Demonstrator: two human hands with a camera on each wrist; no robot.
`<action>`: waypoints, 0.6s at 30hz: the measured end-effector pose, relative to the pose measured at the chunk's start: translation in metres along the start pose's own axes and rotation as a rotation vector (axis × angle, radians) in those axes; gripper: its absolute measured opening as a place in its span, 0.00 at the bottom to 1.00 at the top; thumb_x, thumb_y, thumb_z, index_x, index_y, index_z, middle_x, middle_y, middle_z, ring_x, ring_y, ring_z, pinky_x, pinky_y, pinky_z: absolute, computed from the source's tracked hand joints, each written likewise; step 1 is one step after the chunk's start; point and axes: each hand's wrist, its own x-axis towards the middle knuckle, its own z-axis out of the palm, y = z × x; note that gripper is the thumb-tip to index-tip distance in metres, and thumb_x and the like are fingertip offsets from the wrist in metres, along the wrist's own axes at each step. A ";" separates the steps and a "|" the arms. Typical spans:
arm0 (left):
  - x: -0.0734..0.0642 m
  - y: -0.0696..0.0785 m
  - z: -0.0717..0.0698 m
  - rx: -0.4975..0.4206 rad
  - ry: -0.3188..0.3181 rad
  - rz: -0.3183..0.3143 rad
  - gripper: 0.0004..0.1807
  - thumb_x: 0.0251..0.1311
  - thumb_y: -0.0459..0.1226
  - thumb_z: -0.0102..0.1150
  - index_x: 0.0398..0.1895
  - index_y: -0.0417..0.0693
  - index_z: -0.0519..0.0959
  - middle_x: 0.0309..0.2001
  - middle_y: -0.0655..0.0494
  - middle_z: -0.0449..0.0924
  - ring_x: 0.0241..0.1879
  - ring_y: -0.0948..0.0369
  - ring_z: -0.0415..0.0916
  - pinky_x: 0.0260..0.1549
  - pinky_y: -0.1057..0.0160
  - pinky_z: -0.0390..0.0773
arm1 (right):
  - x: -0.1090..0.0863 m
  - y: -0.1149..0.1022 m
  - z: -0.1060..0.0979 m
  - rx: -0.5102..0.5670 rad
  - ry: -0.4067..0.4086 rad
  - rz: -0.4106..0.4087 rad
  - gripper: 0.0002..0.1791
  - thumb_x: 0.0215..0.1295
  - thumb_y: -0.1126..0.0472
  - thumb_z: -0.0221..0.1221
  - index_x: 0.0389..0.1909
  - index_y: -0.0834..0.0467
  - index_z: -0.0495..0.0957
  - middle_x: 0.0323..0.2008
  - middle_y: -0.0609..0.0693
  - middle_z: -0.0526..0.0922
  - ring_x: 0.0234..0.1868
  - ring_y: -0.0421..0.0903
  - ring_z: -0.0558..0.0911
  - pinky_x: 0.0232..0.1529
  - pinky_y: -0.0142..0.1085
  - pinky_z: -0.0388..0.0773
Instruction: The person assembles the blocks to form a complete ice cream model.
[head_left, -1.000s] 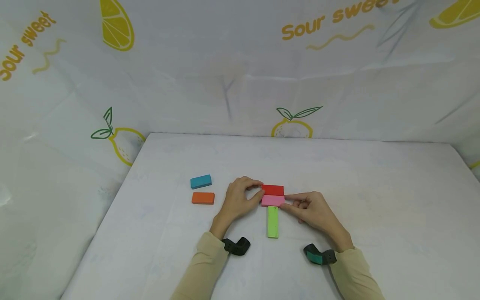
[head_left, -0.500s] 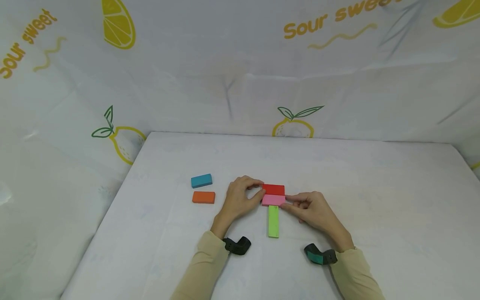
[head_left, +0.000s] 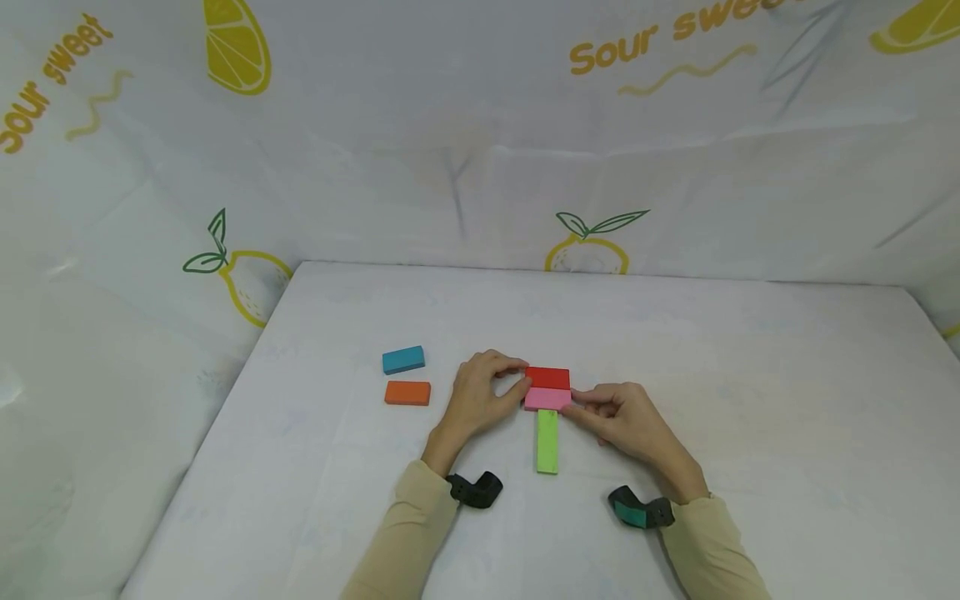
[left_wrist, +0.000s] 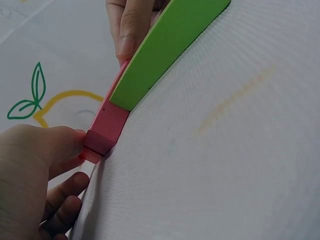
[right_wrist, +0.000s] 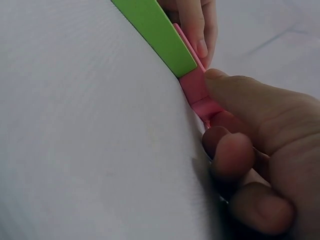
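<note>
A red block (head_left: 547,378) and a pink block (head_left: 547,399) lie long side to long side, mid-table in the head view. Below the pink one a green block (head_left: 547,442) points toward the person, its far end against the pink side. My left hand (head_left: 480,396) pinches the left end of the red block, index at its far corner and thumb near the seam with the pink. At the opposite end my right hand (head_left: 622,421) holds the pink block between thumb and index. In the left wrist view the pink block (left_wrist: 111,122) hides most of the red block (left_wrist: 91,155).
To the left lie two loose blocks, a blue block (head_left: 403,360) and below it an orange block (head_left: 407,393). All rest on a white-covered table (head_left: 300,467). Behind it hangs a white sheet (head_left: 390,192) with lemon prints.
</note>
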 end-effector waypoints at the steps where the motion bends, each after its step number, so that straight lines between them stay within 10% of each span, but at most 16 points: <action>1: 0.000 0.000 0.000 0.002 0.003 0.004 0.15 0.64 0.42 0.65 0.51 0.49 0.87 0.45 0.53 0.87 0.46 0.57 0.79 0.50 0.56 0.74 | 0.000 0.000 0.000 -0.001 0.001 -0.003 0.18 0.61 0.59 0.72 0.50 0.65 0.87 0.17 0.44 0.74 0.12 0.34 0.69 0.17 0.26 0.63; 18: 0.001 0.001 -0.001 -0.005 -0.024 -0.032 0.16 0.64 0.43 0.65 0.53 0.50 0.87 0.47 0.53 0.87 0.48 0.56 0.79 0.52 0.55 0.73 | 0.001 -0.001 -0.001 0.002 0.002 0.038 0.20 0.61 0.56 0.72 0.51 0.63 0.87 0.16 0.45 0.74 0.12 0.36 0.70 0.16 0.28 0.61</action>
